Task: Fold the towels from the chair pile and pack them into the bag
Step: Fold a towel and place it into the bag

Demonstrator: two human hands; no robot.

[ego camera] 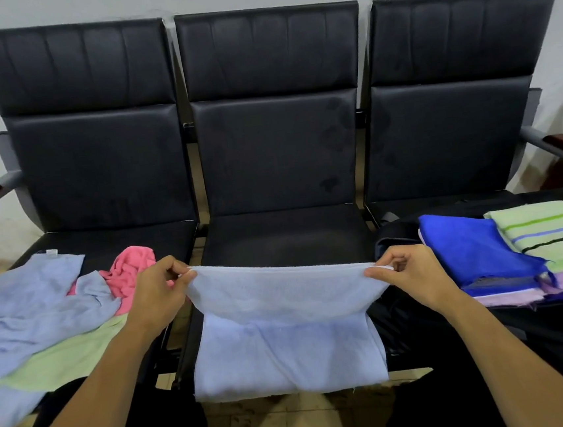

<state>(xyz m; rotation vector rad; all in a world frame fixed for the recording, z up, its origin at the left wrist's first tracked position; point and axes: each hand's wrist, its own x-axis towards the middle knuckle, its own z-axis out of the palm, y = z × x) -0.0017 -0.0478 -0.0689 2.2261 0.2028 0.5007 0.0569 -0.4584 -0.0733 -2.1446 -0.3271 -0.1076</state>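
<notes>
Towel in hands: pale blue towel (287,347), doubled over, upper fold held up over front edge of middle seat (286,237), lower part hanging down past seat edge toward floor.
Chairs: row of 3 black padded chairs (273,110) against light wall, wood-topped armrests at both ends.
Bag: black bag (560,334) on right seat, spread wide, white script logo at lower right, too blurred to read.
Pile: on left seat, unfolded; lavender-blue towel (39,316) on top, light green towel (64,361) under it, pink towel (130,269) crumpled behind, near L hand.
Folded stack: on bag; royal blue towel (473,256) beside green striped towel (550,232), lilac edge showing below both.
L hand (155,296): thumb + fingers pinching left top corner of pale blue towel.
R hand (413,278): pinching right top corner same way, level w/ L, well apart, fold stretched between.
Floor: tan tiles (293,422) seen between dark trouser legs at bottom.
</notes>
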